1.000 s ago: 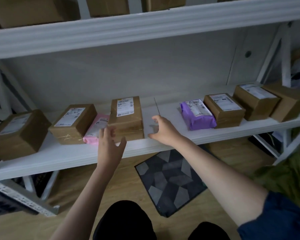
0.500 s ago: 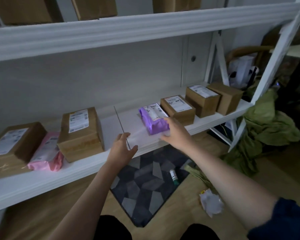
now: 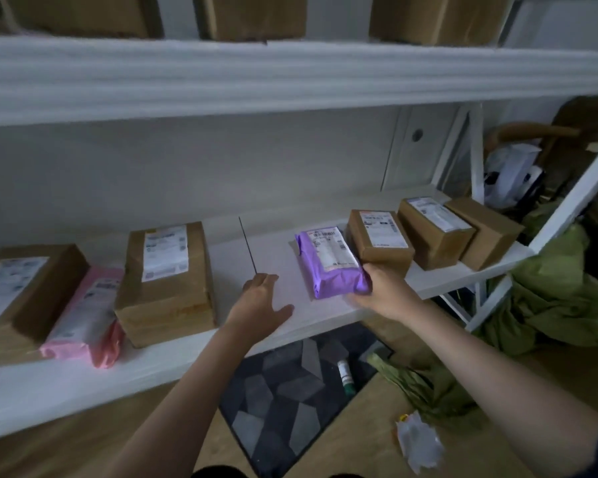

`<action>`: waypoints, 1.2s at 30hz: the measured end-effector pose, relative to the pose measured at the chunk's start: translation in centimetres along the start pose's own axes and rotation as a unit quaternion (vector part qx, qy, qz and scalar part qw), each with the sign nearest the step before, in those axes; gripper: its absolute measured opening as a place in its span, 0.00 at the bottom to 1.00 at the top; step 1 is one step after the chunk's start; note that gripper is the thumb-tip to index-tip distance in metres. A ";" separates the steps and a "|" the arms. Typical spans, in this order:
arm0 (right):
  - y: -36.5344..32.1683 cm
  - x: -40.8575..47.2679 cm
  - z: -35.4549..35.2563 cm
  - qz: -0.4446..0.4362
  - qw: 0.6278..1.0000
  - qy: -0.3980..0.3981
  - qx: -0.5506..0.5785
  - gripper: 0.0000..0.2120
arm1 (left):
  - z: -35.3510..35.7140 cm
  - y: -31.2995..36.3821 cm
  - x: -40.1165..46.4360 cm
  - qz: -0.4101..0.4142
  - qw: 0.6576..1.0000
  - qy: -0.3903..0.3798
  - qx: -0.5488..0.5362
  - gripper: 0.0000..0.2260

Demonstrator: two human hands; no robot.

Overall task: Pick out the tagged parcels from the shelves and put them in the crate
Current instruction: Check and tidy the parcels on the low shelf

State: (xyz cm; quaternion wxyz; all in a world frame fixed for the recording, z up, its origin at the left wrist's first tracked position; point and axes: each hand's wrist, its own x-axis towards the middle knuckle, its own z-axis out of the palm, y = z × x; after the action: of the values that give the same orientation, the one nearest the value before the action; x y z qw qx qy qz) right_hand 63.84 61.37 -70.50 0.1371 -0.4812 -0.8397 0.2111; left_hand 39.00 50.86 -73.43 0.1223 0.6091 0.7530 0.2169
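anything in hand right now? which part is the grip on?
The right hand holds the purple parcel; its grip is on the near right corner, at the shelf's front edge. The left hand rests flat on the shelf, holding nothing.

Your right hand grips the purple parcel's near corner; your left hand rests flat just beside it.

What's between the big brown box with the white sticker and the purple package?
In the head view, only the left hand, resting flat on bare white shelf, lies between the brown box and the purple package.
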 end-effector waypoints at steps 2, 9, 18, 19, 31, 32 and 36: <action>-0.6 1.1 -1.0 0.001 1.000 -0.018 0.012 0.17 | -0.4 0.6 1.0 0.003 1.000 -0.013 -0.009 0.34; 0.8 3.9 0.3 -0.070 0.997 -0.038 0.006 0.10 | 1.5 2.7 3.7 0.042 0.998 -0.003 0.042 0.32; 1.0 3.6 0.0 -0.148 0.986 -0.047 -0.063 0.12 | 3.1 5.3 2.7 0.021 0.997 0.014 0.071 0.29; 1.0 3.7 0.2 -0.159 0.984 -0.046 -0.068 0.11 | 3.2 5.5 2.4 0.021 0.997 0.017 0.067 0.29; 0.1 1.8 2.9 -0.181 0.981 -0.008 -0.075 0.20 | 2.7 5.6 -1.9 -0.010 0.994 0.105 0.035 0.13; -0.1 1.6 3.0 -0.186 0.980 0.003 -0.075 0.21 | 2.6 5.5 -2.3 -0.015 0.993 0.114 0.030 0.12; -1.3 1.2 2.6 -0.215 0.972 0.056 -0.080 0.20 | 1.0 5.4 -3.5 0.010 0.986 0.165 0.024 0.08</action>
State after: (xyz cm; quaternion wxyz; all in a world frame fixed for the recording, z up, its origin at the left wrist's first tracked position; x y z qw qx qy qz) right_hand 61.17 61.25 -72.07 0.1872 -0.3095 -0.9287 0.0815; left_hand 44.89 48.49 -72.04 -0.0204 0.5750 0.7618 0.2977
